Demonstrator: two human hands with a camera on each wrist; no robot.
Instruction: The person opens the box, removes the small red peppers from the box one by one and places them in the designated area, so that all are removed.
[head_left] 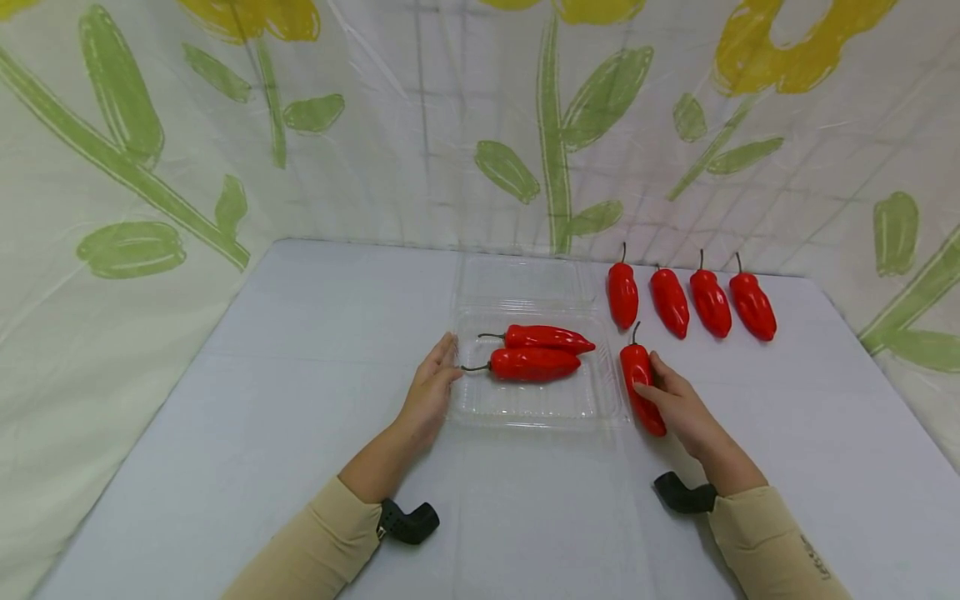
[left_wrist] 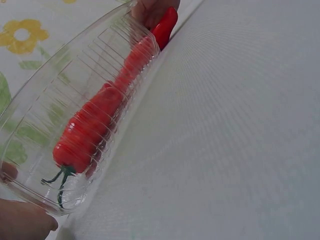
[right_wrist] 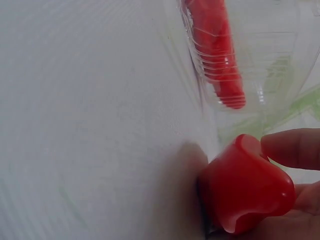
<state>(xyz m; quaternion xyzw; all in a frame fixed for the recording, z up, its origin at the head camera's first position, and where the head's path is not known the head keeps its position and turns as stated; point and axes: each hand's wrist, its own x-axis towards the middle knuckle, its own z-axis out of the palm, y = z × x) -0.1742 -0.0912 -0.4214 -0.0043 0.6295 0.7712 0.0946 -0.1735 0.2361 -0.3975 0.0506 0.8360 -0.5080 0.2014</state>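
Observation:
A clear plastic clamshell container (head_left: 540, 410) lies with its lid (head_left: 525, 279) folded back. Two long red peppers (head_left: 534, 365) rest side by side inside, stems to the left. My left hand (head_left: 429, 392) touches the container's left side with fairly straight fingers, its thumb at the rim. To the right of the container, my right hand (head_left: 678, 408) grips another red pepper (head_left: 636, 375) between thumb and fingers, its stem pointing away from me. The right wrist view shows this pepper's blunt end (right_wrist: 245, 190) close over the table.
Several more red peppers (head_left: 710, 304) lie in a row at the back right of the white-covered table (head_left: 300, 358), stems toward the back. Behind the table hangs a flower-patterned curtain (head_left: 375, 125). A black device (head_left: 408, 522) sits on each wrist.

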